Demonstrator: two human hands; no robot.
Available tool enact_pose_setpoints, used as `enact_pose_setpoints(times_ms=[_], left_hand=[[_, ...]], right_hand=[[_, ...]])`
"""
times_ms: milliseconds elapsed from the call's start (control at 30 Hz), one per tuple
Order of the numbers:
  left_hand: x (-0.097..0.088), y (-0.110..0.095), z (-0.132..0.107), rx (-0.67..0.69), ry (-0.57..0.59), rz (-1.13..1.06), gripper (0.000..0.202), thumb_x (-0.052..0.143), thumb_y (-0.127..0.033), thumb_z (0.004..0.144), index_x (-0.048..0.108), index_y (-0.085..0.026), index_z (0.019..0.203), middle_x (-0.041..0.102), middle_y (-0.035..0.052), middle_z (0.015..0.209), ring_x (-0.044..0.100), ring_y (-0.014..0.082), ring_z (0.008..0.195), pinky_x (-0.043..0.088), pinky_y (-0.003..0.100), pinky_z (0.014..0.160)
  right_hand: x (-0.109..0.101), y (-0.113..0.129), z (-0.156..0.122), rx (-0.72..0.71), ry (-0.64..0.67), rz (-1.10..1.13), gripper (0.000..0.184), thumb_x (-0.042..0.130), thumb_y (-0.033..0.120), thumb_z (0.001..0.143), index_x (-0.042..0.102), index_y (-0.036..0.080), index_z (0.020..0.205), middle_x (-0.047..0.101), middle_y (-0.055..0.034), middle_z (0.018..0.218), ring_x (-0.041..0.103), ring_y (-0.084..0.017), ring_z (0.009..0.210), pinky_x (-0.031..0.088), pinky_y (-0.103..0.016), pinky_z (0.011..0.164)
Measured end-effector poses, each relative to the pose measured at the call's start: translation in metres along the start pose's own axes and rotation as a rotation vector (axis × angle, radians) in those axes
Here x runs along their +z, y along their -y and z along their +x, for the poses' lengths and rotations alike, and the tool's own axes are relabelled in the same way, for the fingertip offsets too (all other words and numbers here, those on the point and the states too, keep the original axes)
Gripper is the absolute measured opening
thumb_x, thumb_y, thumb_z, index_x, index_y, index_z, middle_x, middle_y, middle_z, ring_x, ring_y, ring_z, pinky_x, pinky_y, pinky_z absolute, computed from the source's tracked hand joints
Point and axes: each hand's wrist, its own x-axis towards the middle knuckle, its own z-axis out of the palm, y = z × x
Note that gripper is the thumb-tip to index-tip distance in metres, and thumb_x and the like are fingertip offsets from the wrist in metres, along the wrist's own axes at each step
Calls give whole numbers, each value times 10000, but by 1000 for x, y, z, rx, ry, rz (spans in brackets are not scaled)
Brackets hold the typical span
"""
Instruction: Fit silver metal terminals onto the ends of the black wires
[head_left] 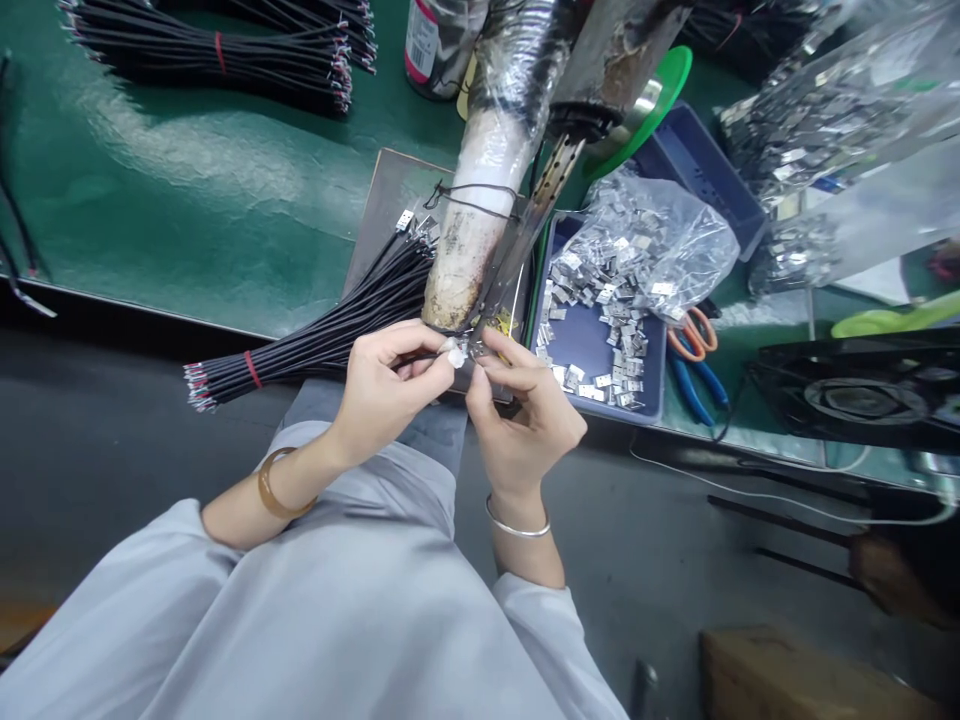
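My left hand [394,385] is closed in a pinch, with a small whitish piece [456,355] at its thumb tip. Close by on the right, my right hand [529,410] pinches at a tiny shiny part; the fingers hide most of it. Both hands meet at the table's front edge, just below the stained lower end of a plastic-wrapped white tube [480,170]. Beside my left hand lies a tied bundle of black cables [337,325], some with metal connectors at the far end. Right of my right hand stands a blue tray [589,345] holding loose metal connectors.
A perforated metal tool [555,180] slants down beside the tube. A plastic bag [660,235] of connectors rests on the tray. Pliers [697,370] and a black fan-like device [870,395] are at right. More cable bundles [217,60] and a bottle [442,45] stand behind.
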Motion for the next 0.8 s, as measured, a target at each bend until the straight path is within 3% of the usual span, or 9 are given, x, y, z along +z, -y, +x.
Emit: enact_pose_setpoints(times_ms=[333, 600, 800], left_hand=[[-2, -5, 1, -49, 27, 0, 100, 664, -163, 698, 700, -144, 607, 553, -20, 583, 371, 57, 507, 290, 189, 449], [-1, -3, -3, -65, 45, 23, 104, 655, -173, 691, 678, -145, 593, 518, -32, 565, 356, 58, 507, 290, 194, 454], [1, -4, -2, -37, 6, 5, 116, 660, -184, 715, 690, -149, 609, 545, -22, 587, 365, 60, 514, 299, 190, 457]], right_hand=[[-8, 5, 2, -8, 68, -11, 146, 685, 108, 884, 623, 237, 858, 812, -52, 1120, 804, -208, 973, 699, -319, 796], [-13, 4, 1, 28, 89, -30, 143, 680, 125, 900, 607, 235, 845, 821, -47, 1076, 807, -174, 832, 673, -298, 758], [-9, 3, 7, -17, 80, -34, 138, 689, 104, 893, 662, 239, 884, 824, -20, 1028, 800, -198, 986, 656, -307, 811]])
